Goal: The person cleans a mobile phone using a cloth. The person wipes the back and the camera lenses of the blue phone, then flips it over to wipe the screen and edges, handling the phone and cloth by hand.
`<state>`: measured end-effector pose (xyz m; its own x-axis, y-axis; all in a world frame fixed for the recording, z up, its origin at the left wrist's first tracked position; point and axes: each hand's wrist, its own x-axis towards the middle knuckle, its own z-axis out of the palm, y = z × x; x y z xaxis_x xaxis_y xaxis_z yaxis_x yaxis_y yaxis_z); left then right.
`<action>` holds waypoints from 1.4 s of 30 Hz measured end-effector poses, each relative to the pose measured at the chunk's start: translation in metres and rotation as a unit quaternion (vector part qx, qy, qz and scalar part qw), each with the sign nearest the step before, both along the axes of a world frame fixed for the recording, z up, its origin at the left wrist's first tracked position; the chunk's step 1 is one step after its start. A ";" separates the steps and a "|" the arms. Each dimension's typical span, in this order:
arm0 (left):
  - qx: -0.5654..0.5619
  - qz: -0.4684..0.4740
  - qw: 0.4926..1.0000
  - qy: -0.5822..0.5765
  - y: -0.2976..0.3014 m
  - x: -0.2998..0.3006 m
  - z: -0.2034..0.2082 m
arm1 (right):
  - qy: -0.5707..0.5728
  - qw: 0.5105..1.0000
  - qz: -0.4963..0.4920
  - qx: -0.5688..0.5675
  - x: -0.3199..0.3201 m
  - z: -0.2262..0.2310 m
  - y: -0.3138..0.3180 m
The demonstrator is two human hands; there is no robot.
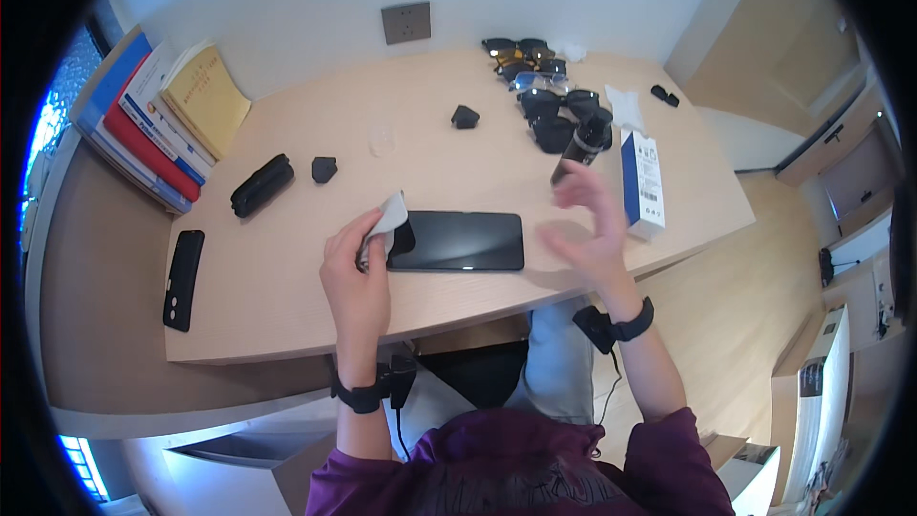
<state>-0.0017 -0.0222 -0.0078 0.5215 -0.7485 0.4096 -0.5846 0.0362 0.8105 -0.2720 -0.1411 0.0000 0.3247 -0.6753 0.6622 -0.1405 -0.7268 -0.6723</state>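
A grey cloth with a dark underside is pinched in my left hand, at the left end of a phone that lies flat, its black screen up. My right hand is open to the right of the phone, thumb and fingers apart and slightly blurred. Just beyond its fingertips stands a dark spray bottle; I cannot tell whether they touch it. Right of that hand lies a white and blue box.
Several pairs of glasses line the back right. A black case, small black pieces and a black phone case lie to the left. Books stand at the far left. The desk's front edge runs beneath my forearms.
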 end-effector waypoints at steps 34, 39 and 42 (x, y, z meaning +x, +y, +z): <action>-0.050 0.034 0.997 -0.042 0.002 -0.002 -0.004 | 0.348 0.933 -0.067 0.061 0.082 0.062 -0.003; -0.055 0.038 0.998 -0.021 0.001 -0.004 -0.002 | 0.372 0.925 -0.075 0.002 0.101 0.061 -0.007; -0.045 0.040 0.998 0.011 0.001 -0.004 -0.001 | 0.396 0.915 -0.072 -0.029 0.111 0.060 -0.009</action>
<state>-0.0057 -0.0208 -0.0093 0.5877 -0.6652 0.4606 -0.5708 0.0627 0.8187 -0.1607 -0.1498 0.0605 0.6289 -0.7200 0.2935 -0.6636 -0.6937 -0.2798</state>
